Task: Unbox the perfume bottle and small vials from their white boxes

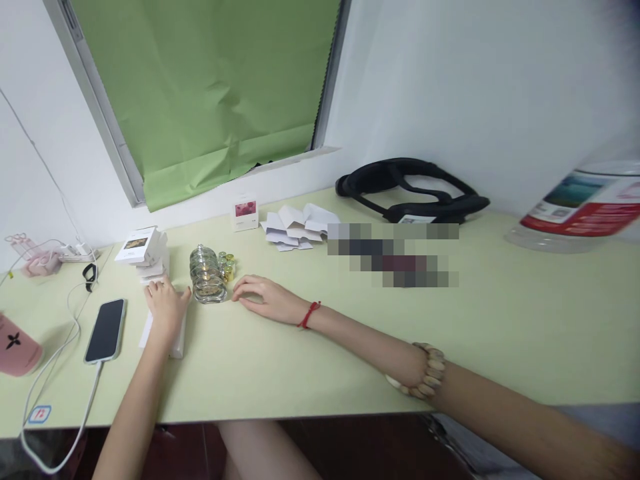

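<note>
My left hand (167, 305) lies with thumb and fingers apart over a white box (177, 339) that lies on the table. Its fingertips reach the front of a stack of small white boxes (139, 247), though I cannot tell if they touch it. To the right stands a row of clear glass bottles (207, 277), with several small vials with yellow-green tops or contents (227, 267) beside it. My right hand (267, 300), open and holding nothing, rests just right of the bottles with its fingers stretched toward them.
A phone (106, 330) on a white cable lies at the left near a pink cup (17, 343). Behind are a small printed box (245, 215), folded white papers (295, 227) and a black headset (410, 190). A large labelled plastic bottle (580, 203) stands far right.
</note>
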Tool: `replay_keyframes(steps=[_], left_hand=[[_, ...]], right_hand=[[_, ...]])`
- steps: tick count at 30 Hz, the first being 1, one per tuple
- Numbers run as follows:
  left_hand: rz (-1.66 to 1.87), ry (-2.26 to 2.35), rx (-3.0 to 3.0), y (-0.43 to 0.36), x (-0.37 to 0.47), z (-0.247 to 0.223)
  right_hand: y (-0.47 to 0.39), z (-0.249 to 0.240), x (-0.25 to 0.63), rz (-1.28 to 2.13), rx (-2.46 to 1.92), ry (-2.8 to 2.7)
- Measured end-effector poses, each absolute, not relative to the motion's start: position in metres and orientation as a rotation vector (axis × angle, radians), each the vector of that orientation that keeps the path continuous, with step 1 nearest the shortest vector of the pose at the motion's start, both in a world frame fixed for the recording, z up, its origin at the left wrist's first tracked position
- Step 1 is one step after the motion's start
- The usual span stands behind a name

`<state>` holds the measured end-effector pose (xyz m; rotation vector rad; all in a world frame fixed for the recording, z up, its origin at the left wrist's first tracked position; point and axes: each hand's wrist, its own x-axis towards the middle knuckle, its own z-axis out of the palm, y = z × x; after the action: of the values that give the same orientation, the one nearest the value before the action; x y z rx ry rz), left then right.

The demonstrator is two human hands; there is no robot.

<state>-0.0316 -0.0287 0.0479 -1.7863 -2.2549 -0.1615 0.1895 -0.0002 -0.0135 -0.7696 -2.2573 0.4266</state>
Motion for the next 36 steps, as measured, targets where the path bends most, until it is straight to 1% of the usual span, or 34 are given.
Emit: replay_keyframes(steps=[6, 17, 28, 33, 36], left_hand=[[-0.115, -2.324, -1.722, -0.0277, -0.0329, 0.0475], [-0.039, -2.302, -1.706, -0.0276, -0.0348, 0.0477], [-0.126, -2.231, -1.728, -0.0286, -0.0328, 0.047], [-0.113, -2.306, -1.727, -0.0278, -0.0335, 0.0462], [-0.133, -2.244, -1.742, -0.0264, -0.0345, 0.0466]], right_hand=[[0.0005, -0.0143, 0.1895, 0.426, -0.768, -2.259], [0.001, -0.0145, 0.1902, 0.41, -0.772, -2.256], [0.0011, -0.0146, 0.1901, 0.42, -0.768, -2.253], [0.0011, -0.0145, 0.1903, 0.427, -0.773, -2.257], [0.0007, -0.0143, 0.1901, 0.429, -0.773, -2.257]])
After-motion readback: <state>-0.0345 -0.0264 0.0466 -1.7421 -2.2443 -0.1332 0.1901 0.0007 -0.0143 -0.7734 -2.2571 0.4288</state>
